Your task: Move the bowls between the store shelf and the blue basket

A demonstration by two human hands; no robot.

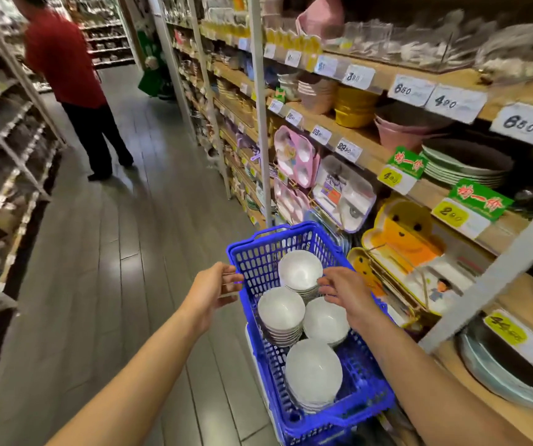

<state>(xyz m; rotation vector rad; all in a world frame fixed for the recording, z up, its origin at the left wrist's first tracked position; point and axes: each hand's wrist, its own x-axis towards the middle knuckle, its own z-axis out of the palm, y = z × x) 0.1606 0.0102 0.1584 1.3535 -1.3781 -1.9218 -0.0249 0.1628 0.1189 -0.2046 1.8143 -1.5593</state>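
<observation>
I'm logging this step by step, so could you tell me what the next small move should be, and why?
Probably close the right hand on the far stack of white bowls and lift it. Its open fingertips sit at that stack's rim, the left hand is at the blue basket rim as if steadying it, and all four stacks lie inside.

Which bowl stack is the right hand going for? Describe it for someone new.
Find the blue basket beside the shelf. It holds four stacks of white bowls; the target stack sits at the far end, alone in touching the right hand fingers.
</observation>
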